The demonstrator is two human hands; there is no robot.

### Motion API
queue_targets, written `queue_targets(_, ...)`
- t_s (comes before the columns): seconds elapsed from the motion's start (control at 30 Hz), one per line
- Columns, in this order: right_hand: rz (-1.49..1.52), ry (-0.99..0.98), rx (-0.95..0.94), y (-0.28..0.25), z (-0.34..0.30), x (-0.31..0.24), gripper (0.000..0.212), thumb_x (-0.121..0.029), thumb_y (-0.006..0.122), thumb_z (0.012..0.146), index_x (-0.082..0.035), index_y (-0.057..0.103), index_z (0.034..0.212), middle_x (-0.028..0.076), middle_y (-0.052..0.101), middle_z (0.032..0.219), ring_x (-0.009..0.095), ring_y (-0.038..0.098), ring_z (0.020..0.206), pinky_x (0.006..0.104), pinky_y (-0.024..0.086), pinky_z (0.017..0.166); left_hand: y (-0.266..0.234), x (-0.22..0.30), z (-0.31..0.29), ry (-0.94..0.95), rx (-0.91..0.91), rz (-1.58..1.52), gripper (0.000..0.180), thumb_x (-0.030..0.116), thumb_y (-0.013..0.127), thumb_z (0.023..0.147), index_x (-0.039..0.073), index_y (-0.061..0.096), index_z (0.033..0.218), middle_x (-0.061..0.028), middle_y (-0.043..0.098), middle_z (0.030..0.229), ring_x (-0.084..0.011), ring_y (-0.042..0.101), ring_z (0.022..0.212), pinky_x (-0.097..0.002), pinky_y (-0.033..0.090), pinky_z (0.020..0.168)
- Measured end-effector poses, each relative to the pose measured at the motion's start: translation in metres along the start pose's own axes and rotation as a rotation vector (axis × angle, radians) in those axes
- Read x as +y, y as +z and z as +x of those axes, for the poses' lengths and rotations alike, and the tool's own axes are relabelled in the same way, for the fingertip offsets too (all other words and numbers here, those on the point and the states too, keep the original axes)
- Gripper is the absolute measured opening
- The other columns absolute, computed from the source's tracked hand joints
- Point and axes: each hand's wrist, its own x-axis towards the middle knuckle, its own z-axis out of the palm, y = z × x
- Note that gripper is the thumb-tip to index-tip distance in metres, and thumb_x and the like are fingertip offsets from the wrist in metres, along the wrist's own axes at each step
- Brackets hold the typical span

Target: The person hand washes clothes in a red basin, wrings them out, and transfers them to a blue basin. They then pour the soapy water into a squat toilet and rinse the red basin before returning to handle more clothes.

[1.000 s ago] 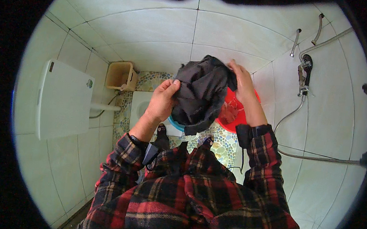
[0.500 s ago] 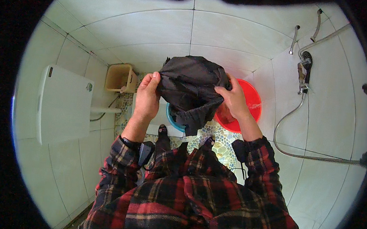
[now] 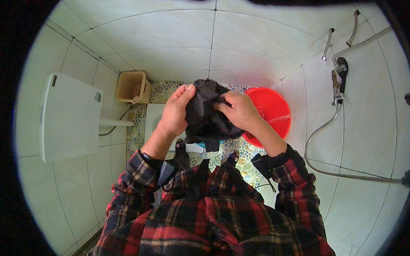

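Observation:
A bunched piece of black cloth point(image 3: 206, 111), perhaps a garment, hangs between my hands; its exact kind does not show. My left hand point(image 3: 175, 113) pinches the cloth's upper left edge between thumb and fingers. On the other side my right hand point(image 3: 239, 112) grips it near the top, its fingertips partly sunk in the folds. Beneath the cloth a blue basin point(image 3: 208, 144) is mostly hidden, with only a bit of rim showing. Right of the cloth stands a red bucket point(image 3: 281, 115) with water in it.
A beige bin point(image 3: 133, 87) stands in the back left corner. A white cistern point(image 3: 71, 120) is fixed to the left wall. The shower tap point(image 3: 340, 84) and its metal hose point(image 3: 309, 153) hang on the right wall. Pebble-patterned flooring point(image 3: 245, 168) lies around my feet.
My hands have come closer together, the right one moving left. The cloth, spread wider before, is now more bunched and slightly lower. More of the red bucket shows.

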Motion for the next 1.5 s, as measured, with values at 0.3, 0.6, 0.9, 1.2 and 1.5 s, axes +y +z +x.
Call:
queue_targets(0.3,1.026,0.432,0.054,-0.025,0.026,-0.016,0.023,-0.02,0.061,0.089,0.002,0.068,0.091,0.002,0.067,0.084,0.01,0.06,0.074,0.0261,0.048,0.068,-0.023,0.027,-0.006,0.76,0.485,1.271,0.032,0.025,0.074,0.083,0.002,0.052,0.082,-0.0046,0.051,0.07,-0.0149,0.048,0.068,-0.0294,0.044,0.064)
queue_targets(0.6,0.76,0.302,-0.11,-0.001,0.017,-0.015,0.027,-0.023,0.061,0.086,0.002,0.067,0.09,-0.001,0.062,0.073,0.008,0.054,0.07,0.0263,0.046,0.063,-0.01,-0.019,-0.007,0.18,0.046,0.821,0.022,0.019,0.067,0.09,0.001,0.056,0.097,-0.0009,0.059,0.082,-0.01,0.053,0.076,-0.0262,0.045,0.069)
queue_targets(0.9,-0.408,-0.018,0.088,-0.066,0.028,0.014,0.038,-0.037,0.071,0.08,-0.001,0.066,0.09,0.015,0.068,0.082,0.028,0.066,0.075,0.0355,0.051,0.068,0.006,-0.001,-0.007,-0.015,-0.035,0.08,0.013,0.015,0.055,0.095,0.01,0.053,0.084,0.0035,0.056,0.081,-0.0085,0.052,0.074,-0.0243,0.044,0.071)
queue_targets(1.2,-0.078,0.213,-0.559,-0.007,0.015,0.021,0.026,-0.017,0.057,0.085,0.001,0.068,0.101,0.017,0.069,0.098,0.028,0.065,0.09,0.0373,0.05,0.08,0.027,-0.007,-0.004,0.013,0.05,0.01,0.01,0.014,0.054,0.095,0.009,0.054,0.086,0.0025,0.056,0.082,-0.0085,0.052,0.077,-0.0249,0.045,0.072)
queue_targets(1.5,-0.174,-0.011,-0.812,0.048,0.021,0.073,0.026,-0.014,0.056,0.078,-0.001,0.069,0.096,0.02,0.068,0.103,0.033,0.064,0.091,0.0396,0.049,0.082,0.026,-0.02,-0.013,-0.021,-0.019,0.224,0.015,0.016,0.055,0.096,0.01,0.05,0.083,0.0078,0.048,0.08,-0.0028,0.042,0.074,-0.0204,0.037,0.068)
